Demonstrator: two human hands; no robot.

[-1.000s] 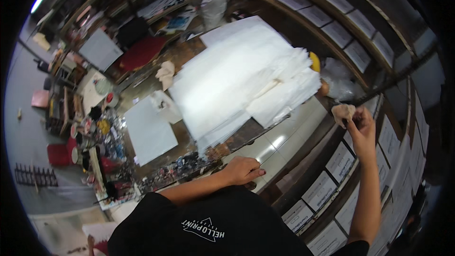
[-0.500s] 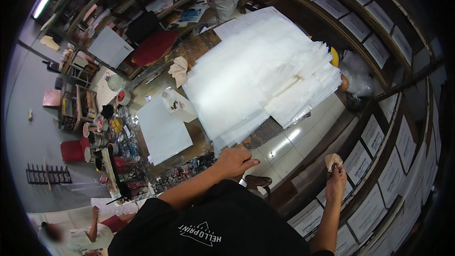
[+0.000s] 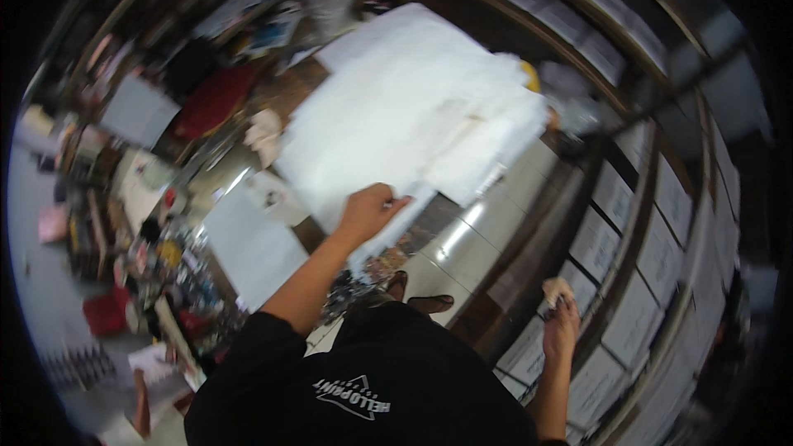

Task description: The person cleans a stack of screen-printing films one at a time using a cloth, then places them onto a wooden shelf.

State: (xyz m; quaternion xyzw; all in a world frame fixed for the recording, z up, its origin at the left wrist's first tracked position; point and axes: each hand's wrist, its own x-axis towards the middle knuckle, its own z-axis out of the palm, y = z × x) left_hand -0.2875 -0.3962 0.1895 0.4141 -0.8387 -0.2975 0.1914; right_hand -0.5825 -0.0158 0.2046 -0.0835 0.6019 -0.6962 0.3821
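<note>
My left hand (image 3: pixel 369 213) is over the near edge of a broad, uneven pile of thin white sheets (image 3: pixel 380 107) on the table. Its fingers are curled with the thumb alongside, and whatever they may hold is hidden. Off to the right, away from the table, my right hand (image 3: pixel 562 326) is closed around a crumpled beige cloth (image 3: pixel 557 290) that sticks up above the fingers. Left of the pile lies a flat pale sheet (image 3: pixel 254 239), with a small white container (image 3: pixel 277 200) at its far corner. Another crumpled beige cloth (image 3: pixel 264 137) rests beside the pile's left edge.
Shelves with rows of white-labelled packages (image 3: pixel 636 314) line the right side and the back. Cluttered jars and tools (image 3: pixel 169 252) stand at the left. A tiled floor (image 3: pixel 462 252) lies between table and shelves. At the lower left, another person's arm (image 3: pixel 142 405) shows.
My left hand has moved forward from the table's near edge to over the white sheets. My right hand still holds the cloth. The whole view has shifted and blurred.
</note>
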